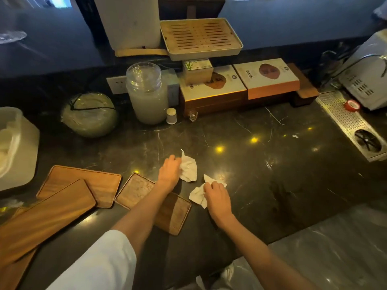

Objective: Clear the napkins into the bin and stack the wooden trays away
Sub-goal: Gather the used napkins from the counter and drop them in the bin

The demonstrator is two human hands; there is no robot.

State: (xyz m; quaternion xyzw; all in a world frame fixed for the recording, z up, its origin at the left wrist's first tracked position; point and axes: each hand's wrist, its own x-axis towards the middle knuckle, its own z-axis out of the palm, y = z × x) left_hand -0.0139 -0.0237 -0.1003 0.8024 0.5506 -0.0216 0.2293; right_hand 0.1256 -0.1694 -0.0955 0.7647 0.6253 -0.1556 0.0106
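**Napkins pinched on the marble counter**

Beside the square wooden tray, the left hand grasps a crumpled white napkin; the right hand clutches another napkin. Left of the tray lie two rectangular trays, with a lined white bin beyond

The left forearm covers the middle of one wooden tray. The bin is cut off by the left edge.
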